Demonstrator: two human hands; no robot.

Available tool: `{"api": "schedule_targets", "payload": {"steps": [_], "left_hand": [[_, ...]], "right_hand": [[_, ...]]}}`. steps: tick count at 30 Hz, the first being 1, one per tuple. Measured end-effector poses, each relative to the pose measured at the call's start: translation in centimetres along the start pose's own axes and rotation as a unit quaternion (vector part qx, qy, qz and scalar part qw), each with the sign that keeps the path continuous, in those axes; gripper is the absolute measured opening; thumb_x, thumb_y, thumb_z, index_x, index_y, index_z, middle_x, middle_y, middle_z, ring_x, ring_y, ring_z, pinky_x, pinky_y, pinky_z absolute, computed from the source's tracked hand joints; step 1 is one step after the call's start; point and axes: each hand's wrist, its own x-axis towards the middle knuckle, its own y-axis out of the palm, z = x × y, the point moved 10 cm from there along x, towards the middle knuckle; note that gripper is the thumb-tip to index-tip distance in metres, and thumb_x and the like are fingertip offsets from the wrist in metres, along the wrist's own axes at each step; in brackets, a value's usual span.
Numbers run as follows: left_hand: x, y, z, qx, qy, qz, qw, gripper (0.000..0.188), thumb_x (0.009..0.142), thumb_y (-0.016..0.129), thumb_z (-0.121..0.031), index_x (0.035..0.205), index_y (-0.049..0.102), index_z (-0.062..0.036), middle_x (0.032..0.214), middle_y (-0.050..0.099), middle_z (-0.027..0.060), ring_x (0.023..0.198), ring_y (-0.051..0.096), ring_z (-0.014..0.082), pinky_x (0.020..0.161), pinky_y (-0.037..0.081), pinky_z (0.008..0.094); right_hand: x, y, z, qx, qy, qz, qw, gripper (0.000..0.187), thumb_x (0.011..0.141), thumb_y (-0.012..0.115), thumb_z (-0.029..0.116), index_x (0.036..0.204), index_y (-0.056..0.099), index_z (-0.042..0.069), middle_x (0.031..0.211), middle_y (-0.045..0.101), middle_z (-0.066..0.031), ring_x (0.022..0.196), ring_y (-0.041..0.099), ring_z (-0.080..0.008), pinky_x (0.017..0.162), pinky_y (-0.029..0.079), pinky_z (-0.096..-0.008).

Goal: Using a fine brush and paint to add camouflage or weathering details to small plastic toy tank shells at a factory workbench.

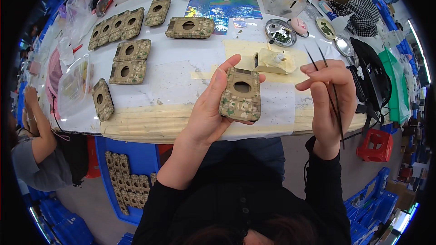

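Observation:
In my left hand (206, 109) lies a camouflage model tank hull (240, 104) with a round hole in its top, tilted toward me. My thumb and fingers are wrapped round its sides. Off to the right, my right hand (335, 95) grips dark tweezers (337, 118), their two slim tips pointing up and apart. The tips appear to hold nothing and stay clear of the hull. Just beyond the held hull, a beige block (270, 66) with a small whitish piece on top sits on yellowish tape. A round metal dish (280, 40) behind it holds small dark green bits.
Several more camouflage hulls (190, 27) stand at the table's far left and middle. A blue tray (102, 154) below left holds rows of them. Shiny holographic film (204, 9) lies at the back. A red stool (376, 145) stands right. Another person's arm (43, 129) is at left.

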Motion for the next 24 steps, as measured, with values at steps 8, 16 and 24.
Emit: {"api": "schedule_targets", "payload": {"steps": [8,16,24], "left_hand": [[0.4,-1.0,-0.1,-0.076,0.005,-0.028,0.997,0.055,0.099,0.017,-0.046,0.139,0.029,-0.0103,0.124,0.048,0.0303,0.061,0.061,0.0179,0.048,0.050,0.0226],[0.5,-1.2,0.0,-0.094,0.001,-0.028,0.995,0.052,0.100,0.019,-0.043,0.138,0.030,-0.0093,0.124,0.047,0.0320,0.061,0.061,0.0181,0.047,0.050,0.0219],[0.4,-0.8,0.0,-0.082,-0.010,-0.029,0.996,0.051,0.100,0.023,-0.042,0.138,0.030,-0.0099,0.120,0.051,0.0276,0.058,0.061,0.0174,0.045,0.049,0.0219]], "right_hand": [[0.8,0.6,-3.0,-0.273,-0.036,-0.030,0.961,0.016,0.073,0.072,0.006,0.088,0.065,0.004,0.073,0.059,-0.0072,0.073,0.055,-0.0232,0.065,0.044,-0.0302],[1.0,1.5,-3.4,-0.295,-0.061,-0.012,0.953,0.015,0.070,0.073,0.005,0.083,0.064,0.004,0.072,0.059,-0.0071,0.071,0.054,-0.0239,0.060,0.043,-0.0323],[0.4,-0.1,-0.1,-0.093,-0.043,-0.095,0.990,0.015,0.075,0.070,-0.001,0.089,0.065,0.002,0.077,0.059,-0.0073,0.067,0.053,-0.0153,0.060,0.040,-0.0244]]}}
